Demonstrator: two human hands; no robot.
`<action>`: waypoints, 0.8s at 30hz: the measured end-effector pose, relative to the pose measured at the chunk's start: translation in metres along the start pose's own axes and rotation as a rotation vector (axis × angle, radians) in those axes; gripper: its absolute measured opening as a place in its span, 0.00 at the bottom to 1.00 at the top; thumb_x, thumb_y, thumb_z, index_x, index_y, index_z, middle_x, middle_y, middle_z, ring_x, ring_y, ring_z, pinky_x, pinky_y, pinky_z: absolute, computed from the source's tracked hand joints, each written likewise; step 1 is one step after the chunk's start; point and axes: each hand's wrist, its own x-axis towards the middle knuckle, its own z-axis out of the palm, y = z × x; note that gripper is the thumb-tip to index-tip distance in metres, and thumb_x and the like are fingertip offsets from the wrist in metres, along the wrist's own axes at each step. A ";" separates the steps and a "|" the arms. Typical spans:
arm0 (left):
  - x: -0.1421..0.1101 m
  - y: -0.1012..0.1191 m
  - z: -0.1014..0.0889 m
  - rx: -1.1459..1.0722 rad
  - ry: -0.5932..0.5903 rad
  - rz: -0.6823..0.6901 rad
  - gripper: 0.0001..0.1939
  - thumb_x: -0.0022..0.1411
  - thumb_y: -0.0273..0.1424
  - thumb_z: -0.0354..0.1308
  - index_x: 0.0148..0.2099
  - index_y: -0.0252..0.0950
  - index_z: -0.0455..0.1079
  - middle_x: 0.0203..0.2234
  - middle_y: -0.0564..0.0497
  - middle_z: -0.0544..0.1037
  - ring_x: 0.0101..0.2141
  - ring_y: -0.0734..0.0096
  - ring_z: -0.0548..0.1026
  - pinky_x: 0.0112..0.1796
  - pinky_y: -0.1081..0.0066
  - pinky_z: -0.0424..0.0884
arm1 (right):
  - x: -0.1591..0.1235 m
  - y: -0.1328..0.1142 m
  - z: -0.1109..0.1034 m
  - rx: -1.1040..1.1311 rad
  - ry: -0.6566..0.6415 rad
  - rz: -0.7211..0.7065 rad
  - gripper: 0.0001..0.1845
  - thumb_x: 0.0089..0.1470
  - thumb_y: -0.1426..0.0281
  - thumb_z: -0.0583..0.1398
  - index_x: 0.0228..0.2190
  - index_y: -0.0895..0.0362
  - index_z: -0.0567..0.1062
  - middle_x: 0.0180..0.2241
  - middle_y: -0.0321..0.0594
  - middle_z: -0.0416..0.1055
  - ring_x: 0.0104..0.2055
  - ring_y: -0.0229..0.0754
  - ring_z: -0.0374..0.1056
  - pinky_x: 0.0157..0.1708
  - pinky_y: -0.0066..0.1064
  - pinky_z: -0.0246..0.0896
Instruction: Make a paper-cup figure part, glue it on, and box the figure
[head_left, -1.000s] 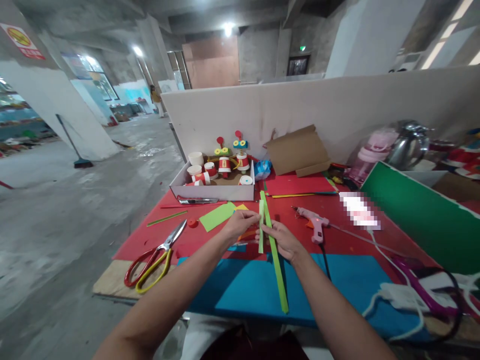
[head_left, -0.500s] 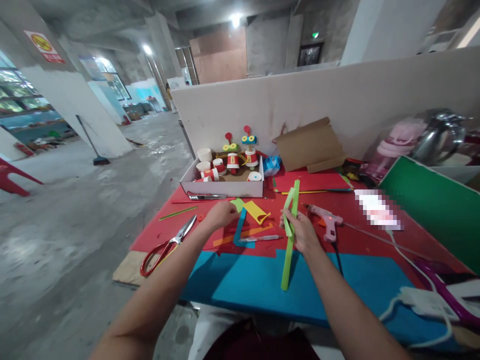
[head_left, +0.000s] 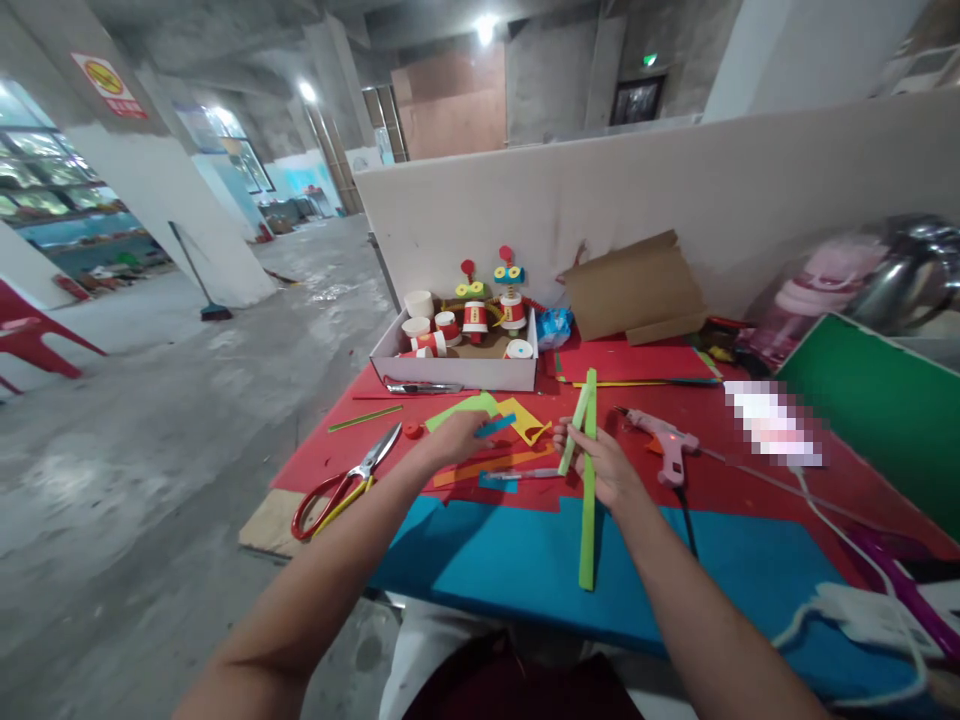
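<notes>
My right hand (head_left: 596,460) is closed on green paper strips (head_left: 589,530); one long strip hangs down over the blue sheet and a shorter one slants beside it. Over the middle of the table, my left hand (head_left: 459,440) pinches a blue paper strip (head_left: 496,425) that points to the right. Around that hand lie a green paper piece (head_left: 480,402), a yellow paper piece (head_left: 526,424), an orange strip (head_left: 472,468) and a pen (head_left: 525,474). Red-handled scissors (head_left: 349,485) rest left of it. A pink glue gun (head_left: 664,445) lies right of my right hand.
At the back stands a white box (head_left: 457,373) with paper cups and two paper-cup figures. Cardboard (head_left: 634,290) leans on the partition (head_left: 600,200). A green board (head_left: 885,420), a pink bottle (head_left: 810,290) and white cables (head_left: 847,530) occupy the right side.
My left hand has picked up the blue strip that lay on the table and moved slightly right. The green strips in my right hand have turned a little. The view has shifted slightly.
</notes>
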 end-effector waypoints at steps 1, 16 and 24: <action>-0.002 0.002 0.005 0.025 -0.029 0.023 0.09 0.53 0.28 0.58 0.38 0.36 0.73 0.32 0.47 0.78 0.33 0.63 0.74 0.28 0.74 0.61 | 0.000 0.001 0.000 0.000 0.010 0.005 0.06 0.45 0.77 0.66 0.28 0.57 0.75 0.24 0.37 0.75 0.26 0.39 0.73 0.26 0.28 0.73; -0.031 0.000 -0.001 0.100 -0.089 -0.080 0.02 0.50 0.28 0.59 0.29 0.36 0.72 0.29 0.45 0.77 0.30 0.61 0.73 0.27 0.72 0.60 | 0.004 0.002 -0.006 0.040 0.086 -0.011 0.07 0.43 0.76 0.68 0.28 0.60 0.76 0.24 0.37 0.74 0.21 0.32 0.69 0.21 0.22 0.69; -0.034 -0.002 0.003 0.077 -0.018 -0.052 0.07 0.51 0.30 0.54 0.25 0.36 0.72 0.21 0.48 0.74 0.23 0.68 0.67 0.24 0.71 0.53 | 0.004 0.002 -0.007 -0.004 0.077 -0.011 0.07 0.43 0.76 0.68 0.27 0.59 0.75 0.22 0.36 0.74 0.20 0.33 0.69 0.19 0.22 0.69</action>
